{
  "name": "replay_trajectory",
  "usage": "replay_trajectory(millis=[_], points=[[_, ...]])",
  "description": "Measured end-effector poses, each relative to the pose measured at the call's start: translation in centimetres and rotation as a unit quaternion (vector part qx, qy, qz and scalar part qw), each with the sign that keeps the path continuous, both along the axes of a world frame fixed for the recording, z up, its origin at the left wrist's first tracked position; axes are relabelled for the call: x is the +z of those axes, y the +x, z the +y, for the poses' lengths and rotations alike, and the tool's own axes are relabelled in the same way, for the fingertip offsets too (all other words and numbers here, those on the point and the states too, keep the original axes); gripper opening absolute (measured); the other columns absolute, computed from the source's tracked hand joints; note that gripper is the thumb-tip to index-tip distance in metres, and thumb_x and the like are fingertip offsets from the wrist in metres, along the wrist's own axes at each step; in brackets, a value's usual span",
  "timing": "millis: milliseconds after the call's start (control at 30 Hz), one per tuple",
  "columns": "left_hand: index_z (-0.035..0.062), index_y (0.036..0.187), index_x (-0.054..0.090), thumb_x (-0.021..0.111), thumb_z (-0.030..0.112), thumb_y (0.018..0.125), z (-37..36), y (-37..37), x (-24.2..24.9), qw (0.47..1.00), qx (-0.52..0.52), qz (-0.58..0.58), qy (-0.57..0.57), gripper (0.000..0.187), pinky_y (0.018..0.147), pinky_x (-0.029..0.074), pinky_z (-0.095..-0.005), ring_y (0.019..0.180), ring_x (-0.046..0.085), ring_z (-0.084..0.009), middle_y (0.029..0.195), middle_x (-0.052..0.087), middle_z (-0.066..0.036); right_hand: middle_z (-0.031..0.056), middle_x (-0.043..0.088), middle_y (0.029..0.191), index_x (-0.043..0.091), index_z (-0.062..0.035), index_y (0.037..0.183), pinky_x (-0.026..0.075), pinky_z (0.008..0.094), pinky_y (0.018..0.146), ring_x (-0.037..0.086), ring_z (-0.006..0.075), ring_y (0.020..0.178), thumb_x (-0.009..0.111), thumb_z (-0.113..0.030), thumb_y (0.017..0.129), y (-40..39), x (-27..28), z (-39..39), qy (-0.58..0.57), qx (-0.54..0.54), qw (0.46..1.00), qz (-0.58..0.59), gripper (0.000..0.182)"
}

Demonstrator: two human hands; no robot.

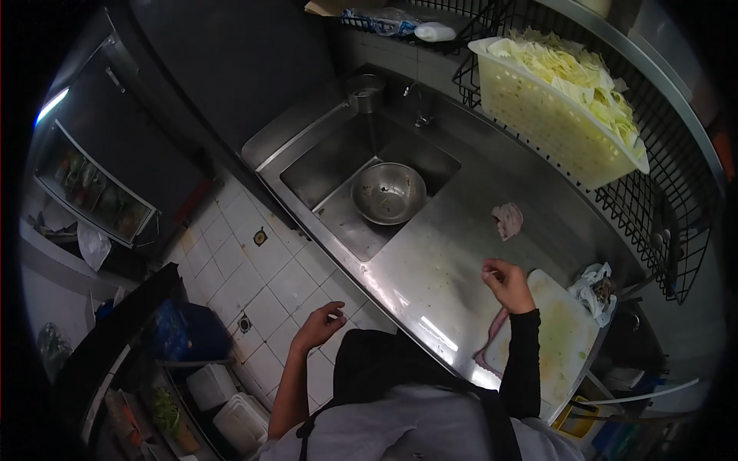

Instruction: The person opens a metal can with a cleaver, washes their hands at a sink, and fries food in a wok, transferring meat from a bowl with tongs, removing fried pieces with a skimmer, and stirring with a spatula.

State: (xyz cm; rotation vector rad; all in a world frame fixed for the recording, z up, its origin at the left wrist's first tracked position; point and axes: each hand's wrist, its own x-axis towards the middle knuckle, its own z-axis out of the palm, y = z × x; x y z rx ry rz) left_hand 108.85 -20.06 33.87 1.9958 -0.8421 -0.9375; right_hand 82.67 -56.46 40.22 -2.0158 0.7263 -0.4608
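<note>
Head camera: basket (pixel 530 115) of cabbage (pixel 565 73), bowl (pixel 405 188) with scraps (pixel 386 203); left hand (pixel 320 326), grip slack; right hand (pixel 509 287), grip unclear.

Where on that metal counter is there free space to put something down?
The widest bare patch of counter lies between the sink and the pink lump, reaching the front edge. Another lies between tap and lump. Around the cutting board it's crowded: a pinkish strip along one side, a plastic bag by a corner.

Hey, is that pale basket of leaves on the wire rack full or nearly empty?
Full: the yellow-green leaves are heaped along the basket's open top.
</note>
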Motion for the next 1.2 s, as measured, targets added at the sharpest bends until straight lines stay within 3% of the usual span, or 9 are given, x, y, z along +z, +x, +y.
replay_trajectory(millis=[233,567,667,800,900,967,1033,1067,1200], points=[[-0.005,0.118,0.051,0.062,0.014,0.085,-10.0,10.5,1.3,0.983,-0.023,0.14,-0.117,0.039,0.079,0.049,-0.0275,0.086,0.062,-0.0153,0.097,0.064,-0.01,0.017,0.064,0.093,0.06,0.005,0.108,0.049,0.0308,0.068,0.061,0.0186,0.076,0.065,-0.018,0.08,13.1,1.0,-5.6,-0.017,0.064,0.993,0.103,0.036],[-0.0073,0.109,0.056,0.062,0.009,0.085,-23.0,26.7,-4.1,0.954,-0.118,0.25,-0.113,0.029,0.082,0.05,-0.0276,0.092,0.063,-0.0166,0.095,0.066,-0.012,0.0229,0.055,0.117,0.051,0.0014,0.121,0.043,0.0418,0.093,0.054,0.0356,0.108,0.059,-0.028,0.082,38.2,-11.1,-23.3,-0.127,-0.103,0.968,0.192,0.05],[-0.0072,0.11,0.056,0.061,0.009,0.086,-26.0,31.2,-4.2,0.941,-0.128,0.29,-0.119,0.029,0.082,0.05,-0.0276,0.096,0.063,-0.0182,0.097,0.066,-0.013,0.0207,0.059,0.113,0.055,0.0005,0.117,0.046,0.0405,0.088,0.058,0.0338,0.104,0.06,-0.026,0.083,44.4,-13.2,-27.8,-0.26,-0.182,0.934,0.161,0.044],[-0.0069,0.114,0.054,0.059,0.009,0.088,-29.7,35.8,-4.2,0.934,-0.145,0.297,-0.134,0.031,0.085,0.048,-0.0281,0.099,0.062,-0.0201,0.101,0.064,-0.012,0.0191,0.06,0.111,0.056,-0.0024,0.116,0.047,0.0425,0.087,0.058,0.0359,0.1,0.061,-0.027,0.082,47.5,-14.5,-30.0,-0.218,-0.225,0.922,0.227,0.043],[-0.0047,0.122,0.049,0.057,0.01,0.089,-33.3,37.0,-3.2,0.919,-0.14,0.346,-0.126,0.037,0.086,0.047,-0.0275,0.102,0.06,-0.0189,0.108,0.061,-0.011,0.0166,0.063,0.104,0.056,-0.0041,0.116,0.05,0.0401,0.083,0.062,0.0307,0.093,0.063,-0.025,0.081,47.2,-10.2,-25.0,-0.175,-0.038,0.888,0.424,0.041],[-0.003,0.126,0.045,0.059,0.013,0.088,-36.7,36.5,-3.7,0.908,-0.13,0.379,-0.119,0.043,0.088,0.046,-0.0294,0.107,0.057,-0.0194,0.114,0.058,-0.011,0.0176,0.065,0.09,0.058,0.0014,0.104,0.052,0.0406,0.076,0.064,0.0302,0.08,0.063,-0.022,0.081,46.4,-11.2,-23.4,0.012,-0.069,0.978,0.199,0.033],[0.0002,0.133,0.036,0.058,0.018,0.09,-41.0,34.9,-4.9,0.877,-0.086,0.457,-0.119,0.052,0.088,0.045,-0.0307,0.109,0.054,-0.0177,0.121,0.053,-0.009,0.0165,0.064,0.088,0.059,0.0005,0.103,0.052,0.0387,0.076,0.064,0.028,0.08,0.059,-0.016,0.082,48.1,-9.2,-21.9,0.203,-0.172,0.963,0.055,0.027],[0.0018,0.137,0.032,0.056,0.019,0.091,-43.1,33.6,-5.2,0.852,-0.053,0.505,-0.124,0.054,0.086,0.046,-0.03,0.107,0.053,-0.0155,0.122,0.051,-0.008,0.0153,0.064,0.087,0.059,-0.0004,0.102,0.052,0.0368,0.075,0.064,0.0258,0.081,0.056,-0.01,0.083,49.1,-8.5,-21.0,0.377,-0.258,0.884,-0.096,0.021],[0.0071,0.12,0.047,0.056,0.021,0.09,-51.8,30.3,-4.3,0.734,0.022,0.616,-0.284,0.034,0.076,0.047,-0.0333,0.096,0.056,-0.0156,0.107,0.055,-0.004,0.0141,0.062,0.09,0.057,-0.0021,0.103,0.051,0.0364,0.077,0.062,0.0258,0.085,0.052,-0.001,0.084,51.2,-11.0,-22.0,0.511,-0.256,0.716,-0.402,0.02]])
